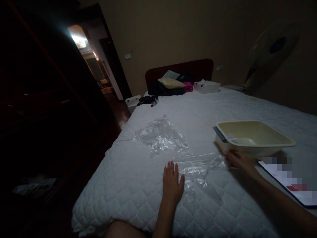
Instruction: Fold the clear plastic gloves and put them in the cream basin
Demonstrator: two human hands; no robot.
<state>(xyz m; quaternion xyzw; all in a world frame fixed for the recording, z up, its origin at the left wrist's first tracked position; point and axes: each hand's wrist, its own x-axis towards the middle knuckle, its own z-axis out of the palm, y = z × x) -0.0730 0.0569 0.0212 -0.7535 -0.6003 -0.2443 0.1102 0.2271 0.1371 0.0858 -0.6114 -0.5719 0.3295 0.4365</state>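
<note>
My left hand (pixel 171 182) lies flat, fingers stretched out, on the white quilted bed (pixel 128 185), pressing the edge of a clear plastic sheet (pixel 198 172). My right hand (pixel 236 159) is at the sheet's far end, right beside the near side of a cream plastic basin (pixel 255 137); its fingers look curled on the plastic, blurred. A second crumpled clear plastic bag (pixel 160 135) lies further up the bed, apart from both hands.
A flat paper or tablet (pixel 289 185) lies at the right near the basin. Clothes and a pillow (pixel 170 84), a white box (pixel 206 86) and a dark headboard are at the far end. A fan (pixel 272 53) stands at the right; dark furniture on the left.
</note>
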